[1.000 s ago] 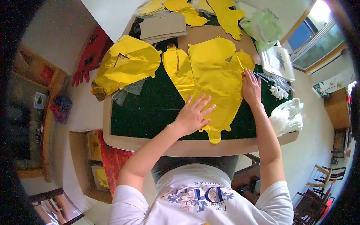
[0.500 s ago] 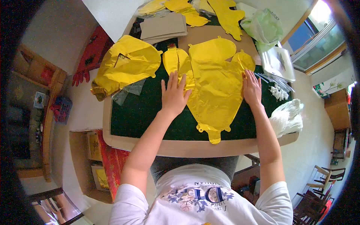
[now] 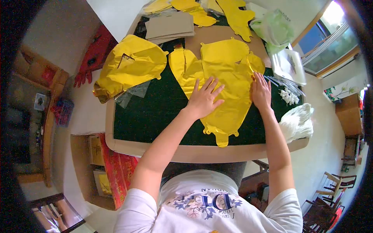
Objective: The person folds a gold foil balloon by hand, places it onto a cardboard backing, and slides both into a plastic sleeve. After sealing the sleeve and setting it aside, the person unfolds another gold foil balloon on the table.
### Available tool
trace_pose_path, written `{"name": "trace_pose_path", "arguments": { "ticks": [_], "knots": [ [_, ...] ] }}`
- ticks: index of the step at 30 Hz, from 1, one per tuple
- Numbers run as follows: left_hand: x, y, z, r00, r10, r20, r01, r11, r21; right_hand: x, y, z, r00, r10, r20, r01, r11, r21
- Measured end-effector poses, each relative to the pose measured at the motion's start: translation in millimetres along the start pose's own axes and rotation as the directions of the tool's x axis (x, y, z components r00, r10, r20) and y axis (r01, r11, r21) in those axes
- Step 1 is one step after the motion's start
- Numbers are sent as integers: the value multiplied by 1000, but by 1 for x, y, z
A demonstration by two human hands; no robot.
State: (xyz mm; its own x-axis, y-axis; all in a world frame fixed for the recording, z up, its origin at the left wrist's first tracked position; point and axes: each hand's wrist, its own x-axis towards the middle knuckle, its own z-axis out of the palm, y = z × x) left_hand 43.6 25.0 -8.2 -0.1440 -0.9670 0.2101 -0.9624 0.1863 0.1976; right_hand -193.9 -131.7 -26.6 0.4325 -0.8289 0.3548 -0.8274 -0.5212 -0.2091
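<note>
A large yellow foil piece (image 3: 227, 73) lies flat on the dark green table top, its small tab pointing toward me. My left hand (image 3: 204, 99) rests on its left-centre part with the fingers spread. At its right edge lies my right hand (image 3: 261, 90), fingers extended side by side and touching the foil; nothing is gripped in it. The foil's upper left lobe (image 3: 179, 64) shows creases and a slit. To the left is another crumpled yellow foil piece (image 3: 134, 68) with a small dark opening.
Grey cards (image 3: 169, 28) are stacked at the back left, near more yellow foil (image 3: 237, 17). On the right are a greenish plastic bag (image 3: 273, 30), a white tray (image 3: 288, 66), thin sticks, white small pieces (image 3: 289, 96) and a white bag (image 3: 297, 123).
My left hand has moved right and toward me, from the left lobe onto the middle of the foil. The left lobe now lies more spread out. My right hand has barely moved.
</note>
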Motion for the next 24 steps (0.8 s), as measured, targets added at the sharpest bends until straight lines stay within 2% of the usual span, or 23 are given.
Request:
{"name": "trace_pose_path", "arguments": {
  "ticks": [5,14,17,24],
  "knots": [
    [1,-1,1,1000,-7,-9,7,1000,3,0,1,1,1000,-3,-4,3,1000,3],
    [1,-10,-20,978,-127,-164,113,989,-90,0,0,-2,1000,-23,-3,23,1000,14],
    [-1,-16,-26,980,-132,-150,127,991,-39,0,-3,-4,1000,-23,3,23,1000,17],
    [-5,-26,-38,977,-175,-123,165,983,-84,-1,-6,-9,997,-68,-49,67,998,-16]
  ]
}}
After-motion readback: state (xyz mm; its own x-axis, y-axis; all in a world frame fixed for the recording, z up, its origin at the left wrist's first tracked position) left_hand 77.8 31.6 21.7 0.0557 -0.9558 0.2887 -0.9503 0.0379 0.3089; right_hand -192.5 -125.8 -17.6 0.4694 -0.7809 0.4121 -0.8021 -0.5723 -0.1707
